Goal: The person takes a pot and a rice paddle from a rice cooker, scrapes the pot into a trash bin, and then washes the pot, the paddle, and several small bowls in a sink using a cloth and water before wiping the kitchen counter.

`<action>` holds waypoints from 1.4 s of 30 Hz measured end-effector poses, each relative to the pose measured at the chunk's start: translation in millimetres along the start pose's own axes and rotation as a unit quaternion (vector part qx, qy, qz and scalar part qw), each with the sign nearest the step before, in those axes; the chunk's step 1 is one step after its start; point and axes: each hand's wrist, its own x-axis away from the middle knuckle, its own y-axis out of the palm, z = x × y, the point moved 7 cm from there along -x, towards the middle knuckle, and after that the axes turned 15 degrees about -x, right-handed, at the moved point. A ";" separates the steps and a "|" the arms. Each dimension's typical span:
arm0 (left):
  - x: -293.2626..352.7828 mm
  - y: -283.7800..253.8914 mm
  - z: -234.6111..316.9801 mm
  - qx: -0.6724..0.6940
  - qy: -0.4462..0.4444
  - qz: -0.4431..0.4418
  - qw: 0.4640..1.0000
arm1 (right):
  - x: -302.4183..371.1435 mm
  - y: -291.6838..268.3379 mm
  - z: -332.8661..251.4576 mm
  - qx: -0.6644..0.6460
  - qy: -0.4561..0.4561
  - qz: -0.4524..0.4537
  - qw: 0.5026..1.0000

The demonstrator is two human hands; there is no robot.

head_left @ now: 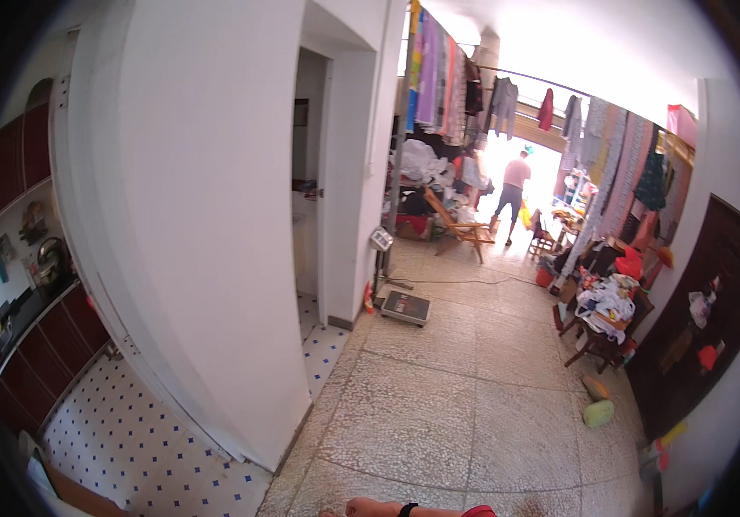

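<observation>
R hand (362,507) leftward, forearm (441,512) axis approx. crosswise

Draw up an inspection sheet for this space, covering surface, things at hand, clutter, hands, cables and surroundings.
Surface: speckled floor, divided into panels by dark lines.
Things at hand: nothing seen held; a platform scale stands on the floor ahead.
Clutter: clothes heaped on a dark chair at right; a green object on the floor near it.
Hands: apparently the right hand at the lower edge, partly cut off, grip unclear; left hand, nothing seen.
Cables: a thin, dark cable-like line crosses the floor beyond the scale.
Surroundings: hanging cloths, a wooden chair, a person by a bright opening, dark red cabinets at left.
</observation>
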 end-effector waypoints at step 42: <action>-242.6 -445.2 237.1 0.238 0.094 0.311 0.915 | -637.9 337.4 -307.3 0.001 0.143 -0.273 0.951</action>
